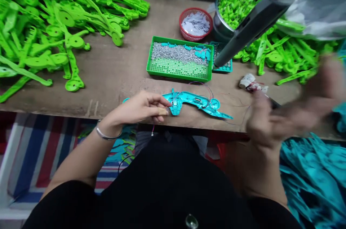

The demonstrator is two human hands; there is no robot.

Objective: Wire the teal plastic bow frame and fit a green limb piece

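A turquoise plastic shell half [186, 96], curved and long, lies open side up near the table's front edge. Thin red and blue wires [211, 94] and a small metal part sit in it. My left hand [143, 106] rests over its left portion, thumb and index finger pinched beside the crosspiece; what they grip is hidden. A short pinkish wire [153, 129] hangs below that hand over the edge. My right hand [292, 113] is raised to the right, blurred, thumb and fingers apart, with nothing visible in it. Behind it lies a white wrapped bundle [247, 80] with red strands.
A green perforated tray [180, 75] holds small screws and turquoise pieces. Behind stand a red basket [181, 29] of pale strips and a metal bowl [221, 23] of green parts. A grey post [245, 23] slants across. Green parts [67, 20] heap at left; turquoise shells [313, 175] lie lower right.
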